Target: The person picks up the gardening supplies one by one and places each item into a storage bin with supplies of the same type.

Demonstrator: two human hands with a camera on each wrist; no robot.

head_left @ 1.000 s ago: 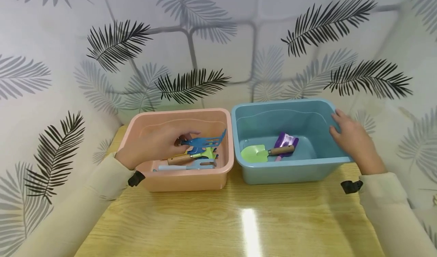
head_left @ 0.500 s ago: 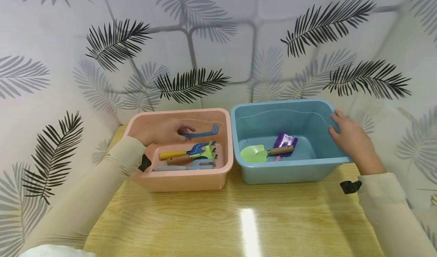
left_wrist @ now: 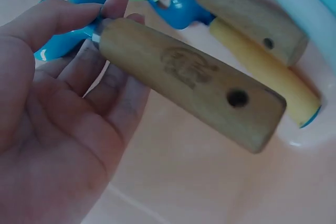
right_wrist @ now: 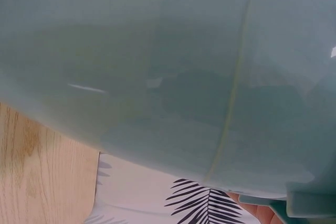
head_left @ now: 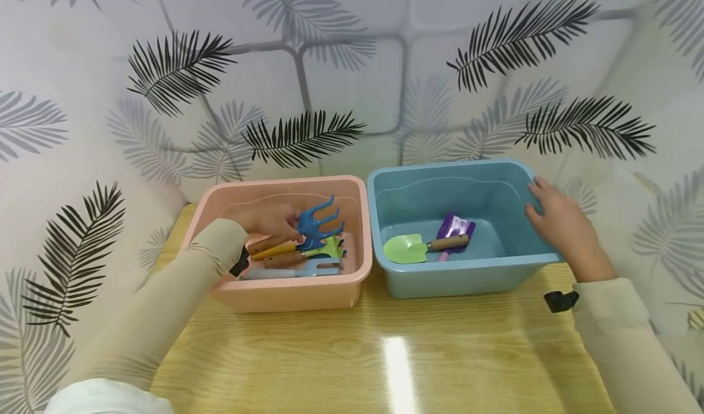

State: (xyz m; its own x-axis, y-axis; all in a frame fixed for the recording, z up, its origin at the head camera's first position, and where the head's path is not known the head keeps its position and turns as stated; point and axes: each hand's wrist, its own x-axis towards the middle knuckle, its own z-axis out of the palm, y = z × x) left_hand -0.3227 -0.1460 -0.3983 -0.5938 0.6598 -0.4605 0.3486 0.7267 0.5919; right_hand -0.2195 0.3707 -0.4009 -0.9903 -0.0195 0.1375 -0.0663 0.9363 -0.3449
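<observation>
In the head view my left hand is inside the pink bin, pinching a blue hand rake at its neck. Its curved prongs point up and right. The rake's wooden handle hangs free past the fingers in the left wrist view. Close below it lie a yellow-handled blue garden tool, a green rake with a wooden handle and a light-blue fork. My right hand grips the right rim of the blue bin, thumb on the inner side, fingers under the rim outside.
A green trowel with a wooden handle lies in the blue bin, its handle across a purple shovel. Both bins stand side by side on the wooden table, against a leaf-patterned backdrop.
My left hand has turned the blue rake, so its prongs now face up and its handle shows at the lower left, lower in the pink bin. My right hand stays on the rim.
</observation>
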